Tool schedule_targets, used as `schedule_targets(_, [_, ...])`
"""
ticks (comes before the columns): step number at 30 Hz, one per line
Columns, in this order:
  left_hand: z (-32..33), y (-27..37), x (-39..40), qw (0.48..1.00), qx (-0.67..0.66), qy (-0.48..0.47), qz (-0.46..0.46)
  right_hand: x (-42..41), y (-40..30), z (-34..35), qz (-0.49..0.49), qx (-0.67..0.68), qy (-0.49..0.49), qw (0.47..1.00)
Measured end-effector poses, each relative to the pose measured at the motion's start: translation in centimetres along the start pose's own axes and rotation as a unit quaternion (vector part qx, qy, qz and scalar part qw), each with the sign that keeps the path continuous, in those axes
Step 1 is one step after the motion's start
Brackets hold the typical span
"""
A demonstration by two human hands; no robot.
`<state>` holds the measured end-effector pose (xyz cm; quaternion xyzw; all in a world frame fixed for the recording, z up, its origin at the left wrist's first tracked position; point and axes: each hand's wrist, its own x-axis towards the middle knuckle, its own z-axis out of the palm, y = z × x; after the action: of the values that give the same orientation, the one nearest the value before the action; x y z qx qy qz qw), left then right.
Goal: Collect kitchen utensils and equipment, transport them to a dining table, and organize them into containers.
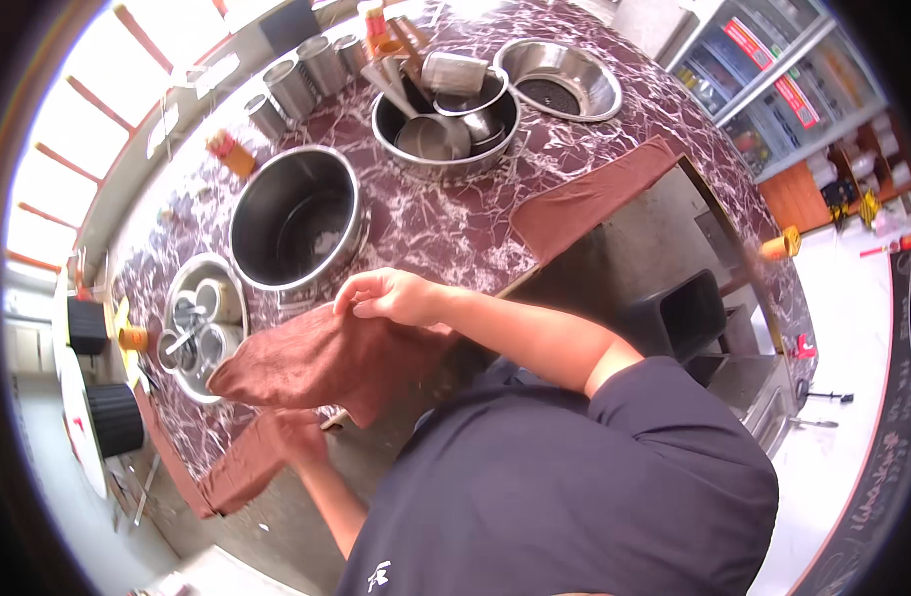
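My right hand [392, 298] pinches the top edge of a brown cloth [306, 357], with thumb and fingers together. The cloth hangs in loose folds over the near edge of the marbled dark red table [425, 223]. Lower and to the left, my left hand [300, 438] is blurred at the end of another brown cloth [239, 469] that lies along the table edge; whether its fingers grip it is unclear. A deep steel pot [295, 216] stands just beyond the held cloth. Left of that cloth sits a steel basin [235, 287] with several metal cups inside.
Farther back, a steel bowl [444, 170] holds ladles and strainers, beside a wide steel basin [600, 97]. Steel canisters [288, 88] line the far edge. A third brown cloth [593, 201] borders the table's cut-out, with a black bin [679, 313] below.
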<state>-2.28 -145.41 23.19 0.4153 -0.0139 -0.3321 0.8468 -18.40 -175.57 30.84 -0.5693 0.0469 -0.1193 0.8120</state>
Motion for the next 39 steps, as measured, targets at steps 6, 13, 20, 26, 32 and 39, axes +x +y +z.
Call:
schedule_targets(6, [2.5,-11.4,0.7,0.945,-0.003,-0.005,-0.328,-3.5,6.5,-7.2,0.039,-0.219,0.194,0.955])
schedule_targets(13, [2.2,-6.4,2.2,0.962,0.163,-0.048,-0.215,-8.4,4.3,-8.5,0.092,-0.248,0.231,0.936])
schedule_targets(20, [11.8,6.5,5.4,0.903,0.406,-0.122,0.068,-2.2,-4.9,-8.4,-0.065,-0.384,0.174,0.905])
schedule_targets(26, [12.3,13.4,11.2,0.872,0.464,-0.077,0.138,5.5,-10.2,-7.3,-0.037,-0.315,0.178,0.931])
schedule_targets(32, [15.3,16.6,12.8,0.853,0.460,-0.035,0.244,9.4,-12.6,-8.0,-0.032,-0.339,0.181,0.923])
schedule_targets(39, [15.6,19.9,18.0,0.822,0.506,-0.014,0.260,13.8,-13.8,-8.4,-0.082,-0.370,0.165,0.910])
